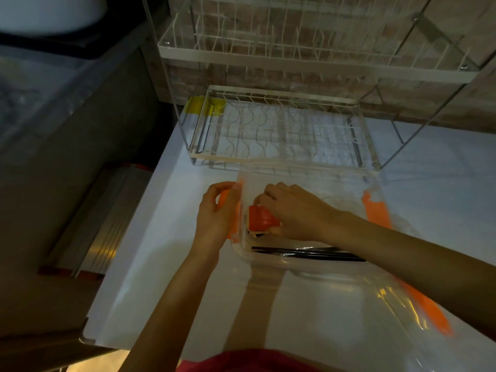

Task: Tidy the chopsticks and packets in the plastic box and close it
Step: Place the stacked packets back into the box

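Note:
A clear plastic box (pixel 268 263) stands on the white counter in front of me. Inside it, my right hand (pixel 292 210) grips red packets (pixel 260 218) near the box's left end. Black chopsticks (pixel 306 254) lie along the box's near wall. My left hand (pixel 216 213) pinches the box's left wall from outside. The clear lid (pixel 375 307) lies open toward me at the lower right, its surface glinting.
Orange tape strips (pixel 375 212) mark the counter around the box. A white wire dish rack (pixel 281 132) with an upper tier (pixel 295 49) stands right behind the box. Yellow tape (pixel 198 104) sits at the rack's left corner. The counter's left edge (pixel 128 218) drops off.

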Tool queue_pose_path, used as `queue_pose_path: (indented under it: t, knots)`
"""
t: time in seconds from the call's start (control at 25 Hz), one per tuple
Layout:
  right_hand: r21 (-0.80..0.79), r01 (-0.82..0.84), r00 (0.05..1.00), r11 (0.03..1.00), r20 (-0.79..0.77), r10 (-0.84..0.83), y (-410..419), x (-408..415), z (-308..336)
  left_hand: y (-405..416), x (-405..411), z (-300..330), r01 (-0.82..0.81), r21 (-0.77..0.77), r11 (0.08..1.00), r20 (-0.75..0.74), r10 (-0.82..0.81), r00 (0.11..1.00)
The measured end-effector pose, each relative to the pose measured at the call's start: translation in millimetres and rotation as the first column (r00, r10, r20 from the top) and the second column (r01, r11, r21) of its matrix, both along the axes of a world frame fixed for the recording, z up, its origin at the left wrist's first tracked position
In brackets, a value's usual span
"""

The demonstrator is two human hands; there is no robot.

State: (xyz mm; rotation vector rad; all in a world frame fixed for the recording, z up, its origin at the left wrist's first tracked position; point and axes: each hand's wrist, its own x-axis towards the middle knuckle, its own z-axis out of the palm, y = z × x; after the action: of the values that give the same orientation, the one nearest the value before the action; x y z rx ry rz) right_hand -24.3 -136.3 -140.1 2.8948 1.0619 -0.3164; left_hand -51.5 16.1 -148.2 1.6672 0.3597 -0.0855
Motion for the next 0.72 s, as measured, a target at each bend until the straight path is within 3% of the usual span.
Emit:
queue_pose_path:
  t: [0.08, 0.2, 0.32, 0.56, 0.72]
  knots:
    - [0.035, -0.06, 0.998, 0.998, 0.036, 0.059, -4, -6, 6, 0, 0, 0, 0.0, -0.001, 1.0, 0.0, 0.0, 1.0]
    - [-0.043, -0.098, 0.991, 0.994, 0.084, 0.102, -3, -13, 0, 0, 1, -1, -0.005, -0.009, 1.0, -0.014, 0.005, 1.0]
    - [-0.148, -0.064, 0.995, 0.987, 0.067, 0.075, 1, -6, -12, 0, 1, -2, 0.0, -0.006, 1.0, -0.02, 0.0, 1.0]
    - [-0.211, -0.076, 0.996, 0.974, 0.031, 0.084, 7, 5, -23, 0, 2, -3, -0.011, -0.013, 1.0, -0.032, 0.011, 0.999]
    - [-0.124, -0.011, 0.999, 0.992, -0.036, 0.007, 4, 12, -17, 1, 2, -3, -0.004, -0.014, 1.0, -0.03, 0.003, 1.0]
